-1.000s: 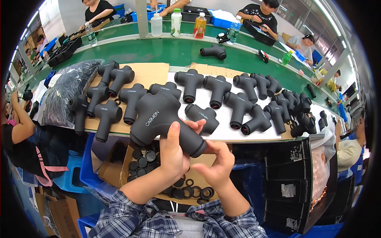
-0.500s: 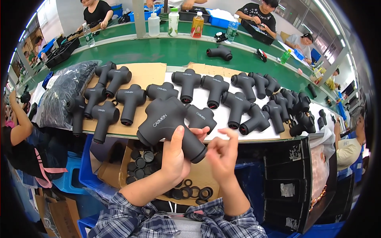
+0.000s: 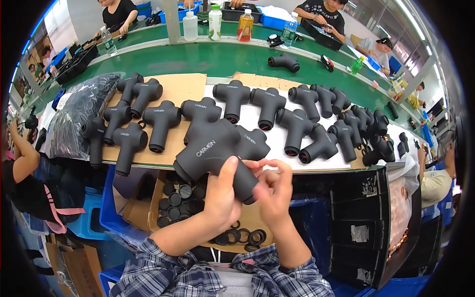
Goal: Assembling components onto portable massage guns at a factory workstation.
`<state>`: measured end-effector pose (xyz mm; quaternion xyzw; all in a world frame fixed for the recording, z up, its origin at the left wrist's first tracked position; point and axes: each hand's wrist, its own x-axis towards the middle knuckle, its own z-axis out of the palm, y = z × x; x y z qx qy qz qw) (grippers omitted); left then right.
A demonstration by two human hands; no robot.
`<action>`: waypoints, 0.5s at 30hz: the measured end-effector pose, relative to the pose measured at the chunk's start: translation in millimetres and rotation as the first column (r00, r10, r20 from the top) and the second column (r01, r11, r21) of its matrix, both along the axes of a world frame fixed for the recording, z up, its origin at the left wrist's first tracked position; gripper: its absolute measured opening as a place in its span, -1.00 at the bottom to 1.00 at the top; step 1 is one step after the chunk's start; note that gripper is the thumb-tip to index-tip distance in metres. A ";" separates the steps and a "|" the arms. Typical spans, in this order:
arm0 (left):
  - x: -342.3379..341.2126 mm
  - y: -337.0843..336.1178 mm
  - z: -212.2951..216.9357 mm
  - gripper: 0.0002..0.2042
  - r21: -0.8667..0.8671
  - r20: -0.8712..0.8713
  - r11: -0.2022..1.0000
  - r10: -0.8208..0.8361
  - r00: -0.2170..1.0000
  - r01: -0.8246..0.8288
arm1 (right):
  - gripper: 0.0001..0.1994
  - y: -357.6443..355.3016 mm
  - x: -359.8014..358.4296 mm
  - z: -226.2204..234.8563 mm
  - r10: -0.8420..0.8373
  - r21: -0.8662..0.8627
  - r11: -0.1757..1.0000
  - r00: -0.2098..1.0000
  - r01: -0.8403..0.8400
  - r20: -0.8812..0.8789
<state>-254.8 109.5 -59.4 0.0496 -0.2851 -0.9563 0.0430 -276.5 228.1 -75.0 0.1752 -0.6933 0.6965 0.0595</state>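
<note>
The left grip (image 3: 221,198) is closed around the handle of a T-shaped housing (image 3: 210,151), thumb lying along the upper face. The housing is matte dark grey, with a smooth, rounded crosshead and a cylindrical handle. It is held above the front edge of the counter (image 3: 316,172), tilted, with the handle pointing down toward the right grip (image 3: 273,190). The right grip has bent fingers at the handle end; motion blur prevents telling whether it is closed on anything.

Directly behind the held unit, a resting housing (image 3: 255,143) is partly covered by it. Further housings of the same form lie in loose rows on a brown cardboard sheet (image 3: 178,89) and a white sheet (image 3: 277,148). At the left end sits a glossy, wrinkled clear plastic bag (image 3: 81,119) packed with dark parts.

Below the forearms, a cardboard box (image 3: 262,218) contains flat round black caps (image 3: 174,199) and thin black rings (image 3: 256,237). To its right stands a black box (image 3: 356,213) with ribbed walls and patches of tape.

Beyond the sheets, a smooth green surface (image 3: 163,64) carries one separate housing (image 3: 284,62) lying on its side.
</note>
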 end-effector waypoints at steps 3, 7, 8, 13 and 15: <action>0.3 2.9 3.4 -0.68 0.035 -0.019 0.999 -0.034 0.999 0.035 | -0.49 5.4 -11.3 -0.4 -0.143 0.058 0.989 0.973 0.135 0.179; -2.7 1.7 7.8 -0.68 -0.060 -0.051 0.998 -0.014 0.999 0.011 | -0.58 13.1 5.9 -6.6 0.011 0.066 0.998 0.949 0.010 -0.315; -1.6 2.1 9.0 -0.68 -0.054 -0.064 0.999 -0.011 0.998 0.007 | -0.60 12.1 1.9 -7.9 -0.024 0.022 0.999 0.977 0.029 -0.213; -4.0 5.5 11.3 -0.70 -0.082 -0.098 0.996 0.010 0.995 -0.018 | -0.57 3.3 -4.6 -7.1 -0.026 -0.046 0.999 0.999 0.025 -0.024; -3.8 6.3 11.7 -0.71 -0.101 -0.102 0.995 0.017 0.995 -0.027 | -0.54 3.2 -2.9 -8.3 0.001 -0.037 0.999 0.999 -0.002 -0.036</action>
